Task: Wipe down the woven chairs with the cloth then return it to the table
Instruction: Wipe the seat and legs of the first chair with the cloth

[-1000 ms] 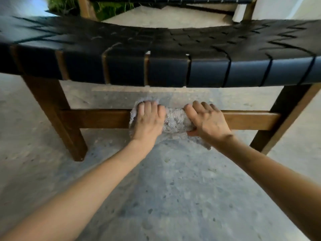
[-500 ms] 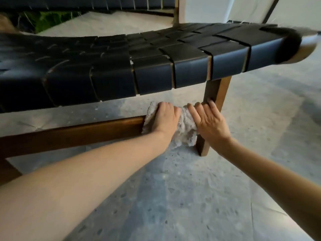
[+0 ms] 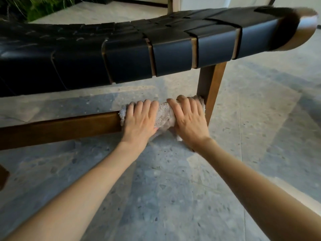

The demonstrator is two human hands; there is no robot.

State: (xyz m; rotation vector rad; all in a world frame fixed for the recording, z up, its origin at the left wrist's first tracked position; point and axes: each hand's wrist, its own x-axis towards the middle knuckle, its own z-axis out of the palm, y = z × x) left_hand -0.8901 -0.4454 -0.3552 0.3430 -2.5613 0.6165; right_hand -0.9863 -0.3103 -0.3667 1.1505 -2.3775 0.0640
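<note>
A woven chair with black leather straps [image 3: 132, 54] on a brown wooden frame fills the upper view. Its low front rail [image 3: 59, 128] runs from the left to the right front leg [image 3: 211, 91]. A fluffy light grey cloth [image 3: 164, 114] is wrapped over the rail's right end, touching the leg. My left hand [image 3: 140, 119] presses on the cloth's left part, fingers curled over the rail. My right hand [image 3: 190, 119] grips the cloth's right part beside the leg. The rail under the cloth is hidden.
Grey speckled stone floor [image 3: 173, 188] spreads below and to the right of the chair. Green plants [image 3: 40, 6] show at the top left. Another wooden piece [image 3: 171, 4] and a white wall stand behind the seat. A dark wooden leg tip [image 3: 3, 174] pokes in at the left edge.
Both hands have slid the cloth to the right along the rail, from its middle to the end against the right front leg. The view has shifted right with them.
</note>
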